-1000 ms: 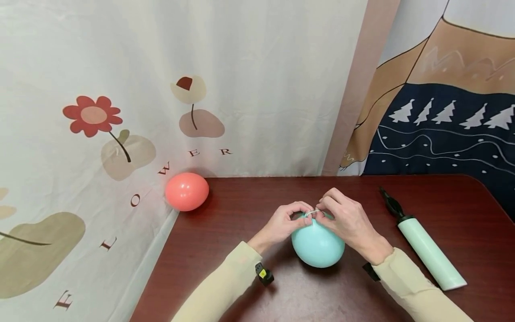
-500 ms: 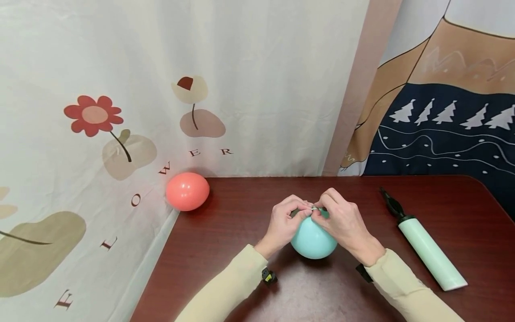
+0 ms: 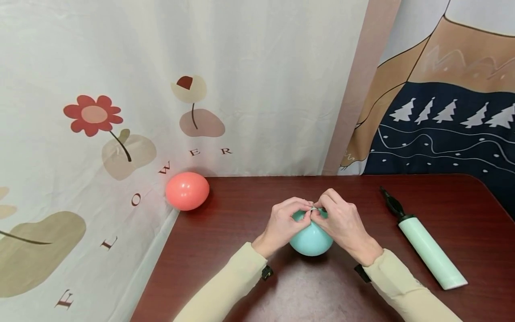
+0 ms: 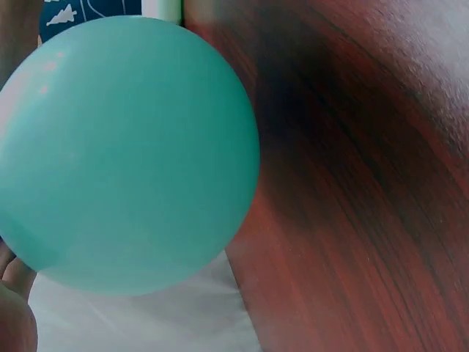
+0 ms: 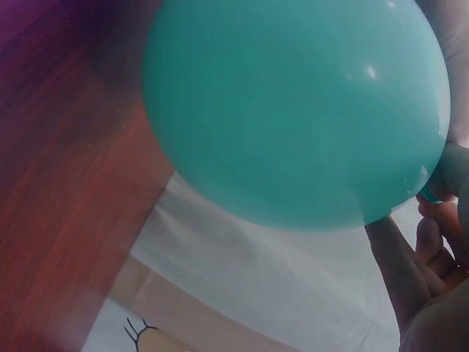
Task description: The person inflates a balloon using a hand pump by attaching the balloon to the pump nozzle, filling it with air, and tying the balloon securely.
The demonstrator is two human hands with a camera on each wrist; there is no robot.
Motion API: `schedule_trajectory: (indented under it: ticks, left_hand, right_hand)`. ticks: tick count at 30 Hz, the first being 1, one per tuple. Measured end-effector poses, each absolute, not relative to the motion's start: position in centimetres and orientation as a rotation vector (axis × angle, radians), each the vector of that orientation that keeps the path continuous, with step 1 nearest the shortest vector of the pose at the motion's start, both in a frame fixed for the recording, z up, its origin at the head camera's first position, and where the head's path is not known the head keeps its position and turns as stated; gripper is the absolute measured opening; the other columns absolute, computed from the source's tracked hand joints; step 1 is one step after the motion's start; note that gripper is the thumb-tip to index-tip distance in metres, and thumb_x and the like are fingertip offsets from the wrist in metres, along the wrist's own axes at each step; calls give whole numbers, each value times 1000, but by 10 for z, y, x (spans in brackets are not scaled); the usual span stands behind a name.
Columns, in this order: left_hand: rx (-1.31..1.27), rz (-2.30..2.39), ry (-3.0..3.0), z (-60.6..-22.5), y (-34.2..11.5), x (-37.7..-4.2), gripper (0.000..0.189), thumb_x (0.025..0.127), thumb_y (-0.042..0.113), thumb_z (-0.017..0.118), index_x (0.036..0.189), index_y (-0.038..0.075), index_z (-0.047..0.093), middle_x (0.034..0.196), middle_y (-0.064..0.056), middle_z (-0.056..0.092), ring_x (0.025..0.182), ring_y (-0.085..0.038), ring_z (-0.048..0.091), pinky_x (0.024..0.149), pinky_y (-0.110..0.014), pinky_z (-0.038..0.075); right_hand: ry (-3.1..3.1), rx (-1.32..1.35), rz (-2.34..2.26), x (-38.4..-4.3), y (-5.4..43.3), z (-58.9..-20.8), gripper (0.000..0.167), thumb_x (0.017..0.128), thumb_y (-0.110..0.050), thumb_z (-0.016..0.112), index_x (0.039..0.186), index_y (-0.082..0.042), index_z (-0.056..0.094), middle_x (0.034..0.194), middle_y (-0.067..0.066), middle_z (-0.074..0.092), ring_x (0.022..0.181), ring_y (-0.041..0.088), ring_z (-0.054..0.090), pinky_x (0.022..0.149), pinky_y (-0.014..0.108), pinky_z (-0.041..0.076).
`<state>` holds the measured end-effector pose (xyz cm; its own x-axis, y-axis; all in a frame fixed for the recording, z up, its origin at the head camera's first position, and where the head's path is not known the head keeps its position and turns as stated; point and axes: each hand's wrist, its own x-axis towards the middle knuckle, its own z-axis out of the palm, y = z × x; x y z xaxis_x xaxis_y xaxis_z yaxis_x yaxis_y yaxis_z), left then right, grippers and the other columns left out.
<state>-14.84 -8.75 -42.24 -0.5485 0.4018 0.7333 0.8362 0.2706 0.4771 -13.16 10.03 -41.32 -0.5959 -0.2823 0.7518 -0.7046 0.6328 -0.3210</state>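
Note:
A blown-up turquoise balloon (image 3: 311, 241) hangs below both hands, its neck turned up and away from the person. My left hand (image 3: 280, 223) pinches the neck from the left between thumb and fingers. From the right, my right hand (image 3: 342, 219) pinches the same neck, fingertips close to the left ones. The fingers hide most of the neck. In the left wrist view the balloon (image 4: 132, 161) covers much of the picture. The right wrist view shows the balloon (image 5: 293, 110) with fingers (image 5: 396, 264) at its neck end.
A red balloon (image 3: 187, 191) lies at the table's far left corner against the white curtain (image 3: 261, 89). A pale green hand pump (image 3: 432, 252) with a black nozzle lies on the brown table (image 3: 241, 197) to the right. A dark blue printed cloth (image 3: 442, 143) hangs behind.
The turquoise balloon has shifted a little left and away from the person. Both hands have drawn closer together at its neck, and the stretched strand between them now shows less.

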Motion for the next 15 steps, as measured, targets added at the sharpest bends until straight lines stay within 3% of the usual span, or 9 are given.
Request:
schedule_trajectory:
  ticks: [9,15]
  left_hand:
    - [-1121,-1076,-2032,-425,-88,-149,16,77,-13,74,89,-3,75,94,-10,74,92,-17,76,85,-17,56]
    - [-1168,-888,-1975,-426,-90,-154,15,75,-11,74,88,-3,74,92,-10,73,90,-18,76,89,-18,55]
  right_hand:
    - [-2187,773,878,-132,100,-415,5,83,-6,67,82,-10,67,88,0,63,67,13,64,54,29,54]
    - [-2262,708,929,-130,98,-413,15,76,-3,75,78,-15,66,85,-5,61,66,12,61,54,30,52]
